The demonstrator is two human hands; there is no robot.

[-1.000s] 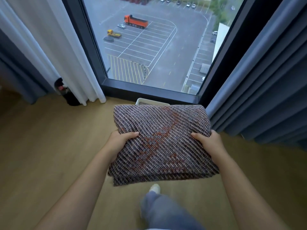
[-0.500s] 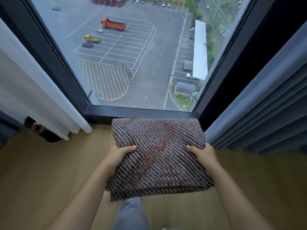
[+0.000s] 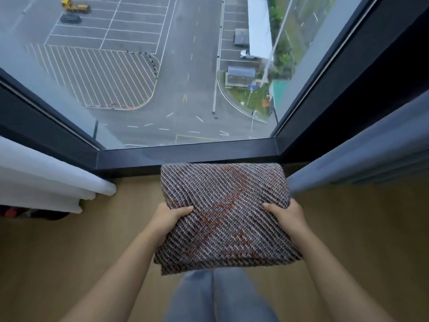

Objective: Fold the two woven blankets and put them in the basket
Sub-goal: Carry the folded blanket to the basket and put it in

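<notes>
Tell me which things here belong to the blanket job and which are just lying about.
Job: folded woven blanket, gripped by left hand and right hand; basket not in view.
Just there: white curtain, grey curtain, window frame, dark object by the white curtain.

Head-mounted view, steeply down, close

The folded blanket (image 3: 226,214) is a grey-and-white diagonal weave with rust-orange patches. The floor (image 3: 58,252) is tan wood, the window frame (image 3: 185,156) black. One curtain (image 3: 46,182) is white, the other (image 3: 371,154) grey-blue.
</notes>
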